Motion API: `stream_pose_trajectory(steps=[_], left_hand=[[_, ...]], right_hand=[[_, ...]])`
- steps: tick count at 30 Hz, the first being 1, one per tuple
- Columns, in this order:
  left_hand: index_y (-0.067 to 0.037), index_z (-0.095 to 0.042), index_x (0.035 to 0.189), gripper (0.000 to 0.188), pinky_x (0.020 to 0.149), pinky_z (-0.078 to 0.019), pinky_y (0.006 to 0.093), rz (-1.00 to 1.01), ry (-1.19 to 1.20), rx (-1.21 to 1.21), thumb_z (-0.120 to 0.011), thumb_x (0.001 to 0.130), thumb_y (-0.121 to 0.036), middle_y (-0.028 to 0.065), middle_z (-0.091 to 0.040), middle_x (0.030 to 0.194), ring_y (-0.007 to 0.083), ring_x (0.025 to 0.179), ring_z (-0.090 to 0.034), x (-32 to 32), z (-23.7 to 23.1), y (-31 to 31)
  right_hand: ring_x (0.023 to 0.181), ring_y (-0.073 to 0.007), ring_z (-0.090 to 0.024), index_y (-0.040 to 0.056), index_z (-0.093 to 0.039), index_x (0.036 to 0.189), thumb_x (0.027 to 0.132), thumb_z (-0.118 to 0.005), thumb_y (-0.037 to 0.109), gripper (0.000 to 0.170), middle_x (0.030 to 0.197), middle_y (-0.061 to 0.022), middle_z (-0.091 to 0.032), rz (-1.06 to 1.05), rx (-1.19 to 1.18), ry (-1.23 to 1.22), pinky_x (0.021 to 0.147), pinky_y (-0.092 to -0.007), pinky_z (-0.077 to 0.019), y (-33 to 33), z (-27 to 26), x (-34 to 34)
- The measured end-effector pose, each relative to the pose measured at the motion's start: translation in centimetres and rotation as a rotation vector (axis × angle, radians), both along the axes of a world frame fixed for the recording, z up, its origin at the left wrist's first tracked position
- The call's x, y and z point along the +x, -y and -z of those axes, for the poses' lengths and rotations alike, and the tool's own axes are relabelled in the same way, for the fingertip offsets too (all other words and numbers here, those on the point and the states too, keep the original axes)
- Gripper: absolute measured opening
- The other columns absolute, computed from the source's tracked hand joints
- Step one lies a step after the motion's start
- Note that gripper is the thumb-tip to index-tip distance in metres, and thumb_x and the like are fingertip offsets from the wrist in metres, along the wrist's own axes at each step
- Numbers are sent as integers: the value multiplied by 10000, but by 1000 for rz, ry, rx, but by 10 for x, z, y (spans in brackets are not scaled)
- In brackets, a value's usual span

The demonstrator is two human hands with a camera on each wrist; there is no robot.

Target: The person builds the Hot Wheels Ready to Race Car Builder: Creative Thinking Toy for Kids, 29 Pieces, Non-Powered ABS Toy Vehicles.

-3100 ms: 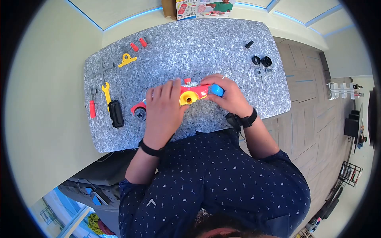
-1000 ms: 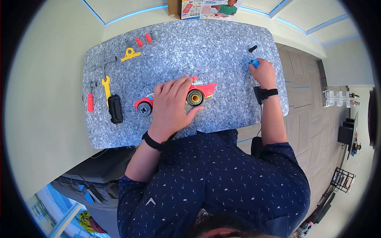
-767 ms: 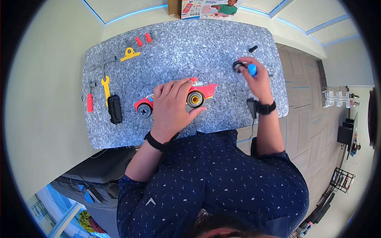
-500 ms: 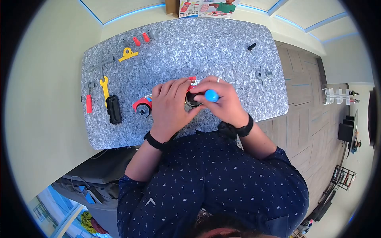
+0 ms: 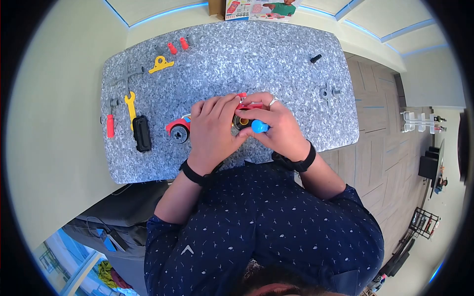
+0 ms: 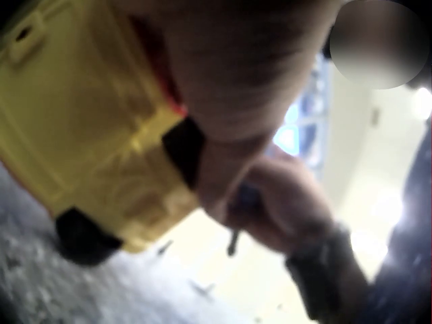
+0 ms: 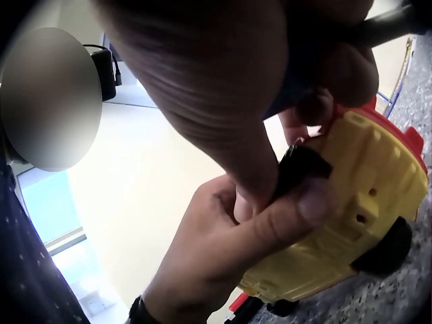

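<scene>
A red toy car (image 5: 176,129) with a yellow underside (image 7: 364,182) is held tilted close over the table. My left hand (image 5: 213,126) grips its middle from above, its thumb (image 7: 312,202) by a black wheel (image 7: 300,169). With its fingers and thumb, my right hand (image 5: 284,126) touches the rear wheel (image 5: 241,122), which has a yellow hub. That same hand also holds a blue-handled toy screwdriver (image 5: 260,126) in its curled fingers; its dark shaft points outward in the right wrist view. The front wheel (image 5: 178,133) has a grey cross-slotted hub.
On the left lie a yellow wrench (image 5: 130,109), a black case-like part (image 5: 142,134), a red-handled tool (image 5: 110,126) and a grey cross-shaped tool (image 5: 129,77). Farther back are a yellow bracket (image 5: 160,64) and red pegs (image 5: 183,43). A black bolt (image 5: 316,58) lies right.
My right hand went to the table's right side, picked up a black wheel part and brought it to the car's rear wheel, screwdriver still in it. My left hand stayed on the car.
</scene>
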State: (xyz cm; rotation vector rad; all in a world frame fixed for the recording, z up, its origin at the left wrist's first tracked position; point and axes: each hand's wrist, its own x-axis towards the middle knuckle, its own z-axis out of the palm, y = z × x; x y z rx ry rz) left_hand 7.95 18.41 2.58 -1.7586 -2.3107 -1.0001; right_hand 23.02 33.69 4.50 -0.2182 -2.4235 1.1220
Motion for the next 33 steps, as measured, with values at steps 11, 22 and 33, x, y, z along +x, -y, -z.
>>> stream_pose_trajectory(steps=[11,22,33], left_hand=[[-93,-744,1359,751,1075,-449,440,-18,-20,-25,-984,766,-487,41,-767,1367,254,1232,-703,2,-11,-3],[-79,-748,1357,773,1066,-447,436,-17,-50,-15,-979,782,-539,58,-767,1370,262,1231,-699,0,-6,-3],[-84,-747,1353,801,1076,-440,447,-12,-8,-18,-955,779,-604,58,-769,1360,269,1252,-696,0,-11,-2]], right_hand=[[1223,-376,-725,56,-818,1247,915,-926,149,361,1340,-164,-729,386,8,-56,1034,-435,-582,-38,5,32],[1403,-509,-640,141,-687,1556,968,-864,220,619,1531,-364,-628,718,428,418,1149,-527,-557,-205,91,53],[818,-79,-725,41,-835,1199,1050,-806,150,187,930,-45,-832,279,-595,164,714,-258,-547,-111,-23,9]])
